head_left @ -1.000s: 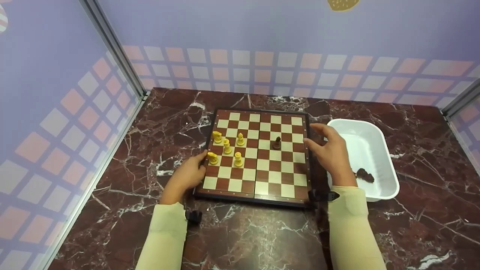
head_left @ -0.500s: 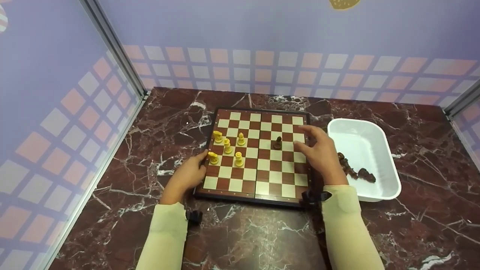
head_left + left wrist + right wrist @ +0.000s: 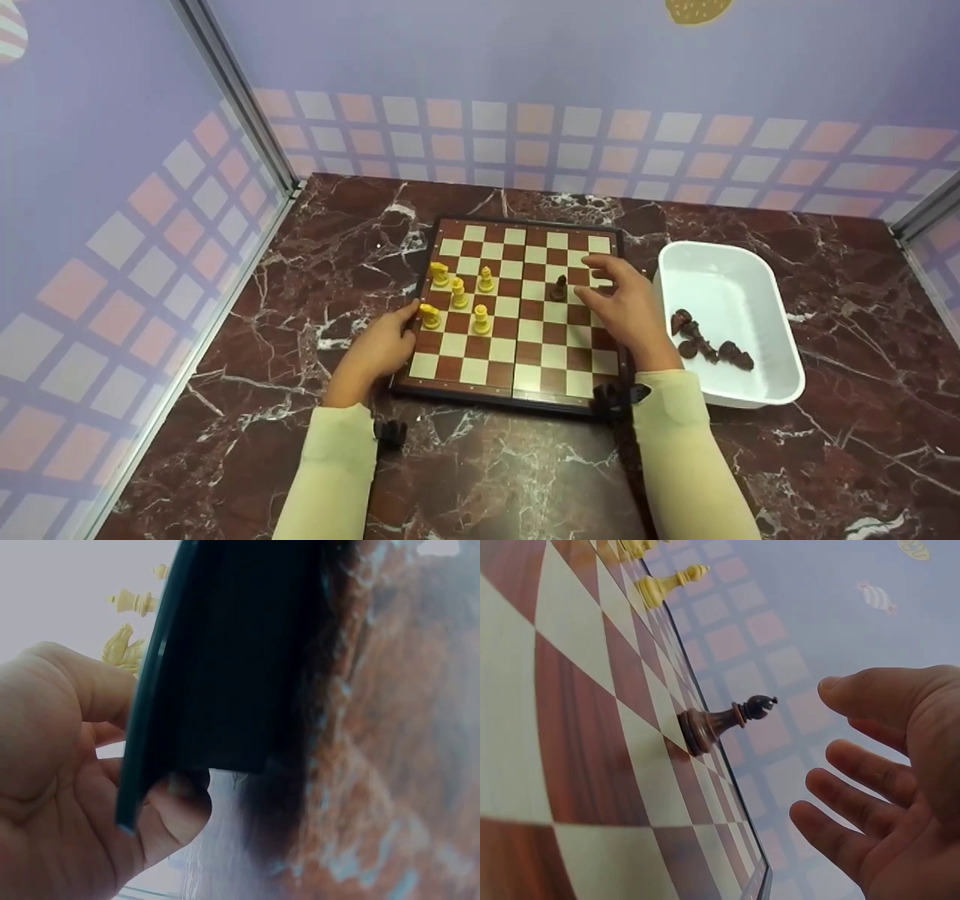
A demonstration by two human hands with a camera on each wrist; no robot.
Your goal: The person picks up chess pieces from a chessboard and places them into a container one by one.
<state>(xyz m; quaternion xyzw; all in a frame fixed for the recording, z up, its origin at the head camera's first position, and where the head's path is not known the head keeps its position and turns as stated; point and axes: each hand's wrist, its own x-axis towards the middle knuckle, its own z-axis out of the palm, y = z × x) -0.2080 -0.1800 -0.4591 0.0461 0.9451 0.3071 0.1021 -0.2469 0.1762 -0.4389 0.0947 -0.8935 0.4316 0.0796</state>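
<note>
Board (image 3: 525, 315): flat on marble table (image 3: 480, 465), landmark for all below.
L hand (image 3: 379, 346): at board's left edge, near corner side; thumb on top of rim, fingers curled under it, so it grips the board. Wrist cam shows dark rim (image 3: 225, 652) pinched between thumb and fingers (image 3: 176, 814).
R hand (image 3: 626, 304): above board's right part, fingers spread and loose, grasping nothing. Wrist cam: palm faces the piece, fingertips (image 3: 840, 765) near but clear of it, gap visible.
Dark piece (image 3: 559, 288): upright on board, right half, far-middle rows, just left of R hand's index & thumb. Alone in that half. Looks like a bishop in wrist cam (image 3: 724, 720).
Yellow pieces (image 3: 457, 296): five, upright, clustered on board's left half; one (image 3: 430, 316) sits on the edge column just beside L thumb. Types too small to tell from head cam.
Tray (image 3: 780, 315): white, rounded, on table just right of board, not touching R hand.
Dark pieces in tray (image 3: 705, 346): small heap lying on their sides, toward tray's near half; count unclear.
Sleeves (image 3: 330, 480): pale yellow, both forearms come in from near side of board.
Walls (image 3: 525, 90): lilac w/ pink-white check band, behind and left of board.
</note>
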